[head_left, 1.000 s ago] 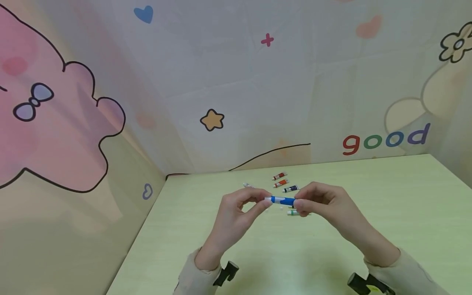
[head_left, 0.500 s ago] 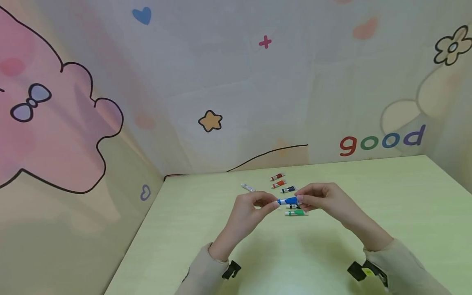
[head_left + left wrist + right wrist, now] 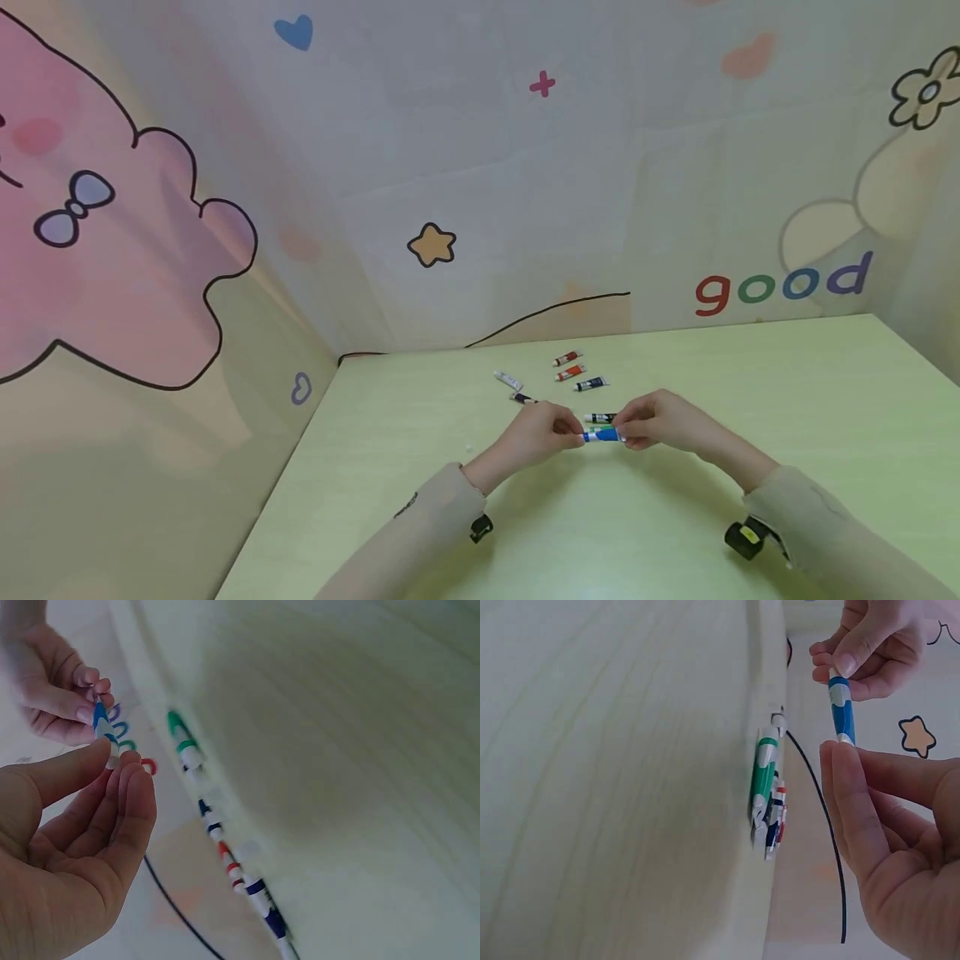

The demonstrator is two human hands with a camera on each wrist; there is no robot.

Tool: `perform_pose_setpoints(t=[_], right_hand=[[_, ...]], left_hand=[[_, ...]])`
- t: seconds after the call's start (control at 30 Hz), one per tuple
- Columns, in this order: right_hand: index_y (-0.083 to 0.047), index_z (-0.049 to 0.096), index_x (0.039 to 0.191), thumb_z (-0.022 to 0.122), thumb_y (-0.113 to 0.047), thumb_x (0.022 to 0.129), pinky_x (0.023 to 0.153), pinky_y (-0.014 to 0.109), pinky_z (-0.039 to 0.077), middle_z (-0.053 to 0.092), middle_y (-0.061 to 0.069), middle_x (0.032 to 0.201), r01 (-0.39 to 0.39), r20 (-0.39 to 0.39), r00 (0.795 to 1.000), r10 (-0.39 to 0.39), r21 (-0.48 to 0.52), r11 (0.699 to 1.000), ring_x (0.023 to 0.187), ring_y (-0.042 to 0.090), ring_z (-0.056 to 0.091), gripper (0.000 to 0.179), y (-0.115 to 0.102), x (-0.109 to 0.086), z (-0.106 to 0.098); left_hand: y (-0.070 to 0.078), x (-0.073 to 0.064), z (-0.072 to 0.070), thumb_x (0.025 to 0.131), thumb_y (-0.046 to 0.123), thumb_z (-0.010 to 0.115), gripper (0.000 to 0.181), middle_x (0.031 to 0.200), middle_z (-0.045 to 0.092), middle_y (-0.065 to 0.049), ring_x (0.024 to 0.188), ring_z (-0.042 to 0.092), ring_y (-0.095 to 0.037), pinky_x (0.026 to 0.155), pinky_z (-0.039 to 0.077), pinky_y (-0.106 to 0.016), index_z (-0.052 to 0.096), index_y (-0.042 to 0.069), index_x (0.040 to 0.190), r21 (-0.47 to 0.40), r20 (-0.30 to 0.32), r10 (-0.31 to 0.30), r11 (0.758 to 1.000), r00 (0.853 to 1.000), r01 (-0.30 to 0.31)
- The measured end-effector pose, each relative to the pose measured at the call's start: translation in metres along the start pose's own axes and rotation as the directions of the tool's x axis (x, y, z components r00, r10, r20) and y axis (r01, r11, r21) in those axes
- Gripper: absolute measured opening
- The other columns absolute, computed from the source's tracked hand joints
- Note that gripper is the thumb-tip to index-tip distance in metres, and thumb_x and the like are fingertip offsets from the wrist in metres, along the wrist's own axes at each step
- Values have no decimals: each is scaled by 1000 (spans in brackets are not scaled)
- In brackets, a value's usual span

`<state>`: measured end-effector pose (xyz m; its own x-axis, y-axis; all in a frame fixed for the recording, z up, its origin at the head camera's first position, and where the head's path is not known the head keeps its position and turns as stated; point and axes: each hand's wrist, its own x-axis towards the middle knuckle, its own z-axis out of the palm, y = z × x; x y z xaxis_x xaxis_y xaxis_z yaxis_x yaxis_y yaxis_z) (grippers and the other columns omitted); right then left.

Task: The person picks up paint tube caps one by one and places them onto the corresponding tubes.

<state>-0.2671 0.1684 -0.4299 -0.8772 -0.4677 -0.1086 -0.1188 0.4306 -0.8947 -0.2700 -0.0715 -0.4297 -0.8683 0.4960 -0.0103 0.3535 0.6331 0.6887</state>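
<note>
Between the two hands a small blue-and-white paint tube is held level above the table. My left hand pinches its white cap end between thumb and fingers. The flat crimped end is pinched by my right hand. In the right wrist view the blue tube stretches from one hand's fingertips to the other's. Just behind it lies a green tube, mostly covered in the head view. A black-labelled tube lies close behind that.
Farther back lie a dark blue tube, an orange tube, a dark red tube and a white tube. A dark tube is partly behind my left hand. A tiny white bit sits on the pale green table.
Both hands have come down toward the table and the near side with the blue paint tube, the left also shifting right. The dark tube behind the left hand has come into sight.
</note>
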Motion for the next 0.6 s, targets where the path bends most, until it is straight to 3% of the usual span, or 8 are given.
perform_pose_setpoints(t=[0.23, 0.4, 0.6], right_hand=[[9, 69, 103, 62, -3, 97, 73, 37, 60, 69, 9, 90, -14, 51, 999, 16, -39, 999, 77, 20, 66, 15, 14, 4, -1], [9, 69, 103, 61, -2, 97, 73, 36, 59, 67, 9, 94, -52, 46, 997, 56, -93, 994, 78, 19, 64, 15, 16, 7, 1], [7, 69, 101, 62, -3, 96, 71, 35, 59, 67, 10, 95, -99, 23, 994, 104, -149, 984, 76, 18, 63, 13, 16, 11, 2]], left_hand=[[-8, 15, 12, 89, 6, 77, 5, 83, 71, 2, 73, 60, -2, 72, 49, -16, 75, 4, 93, 74, 61, 22, 997, 998, -27], [-13, 22, 18, 90, 10, 77, 3, 80, 67, 7, 71, 56, -3, 72, 46, -17, 75, 8, 88, 134, 63, 4, 991, 998, -12], [-14, 25, 21, 90, 11, 78, 4, 78, 66, 8, 70, 55, -4, 71, 45, -18, 75, 8, 88, 131, 64, -27, 991, 998, 18]])
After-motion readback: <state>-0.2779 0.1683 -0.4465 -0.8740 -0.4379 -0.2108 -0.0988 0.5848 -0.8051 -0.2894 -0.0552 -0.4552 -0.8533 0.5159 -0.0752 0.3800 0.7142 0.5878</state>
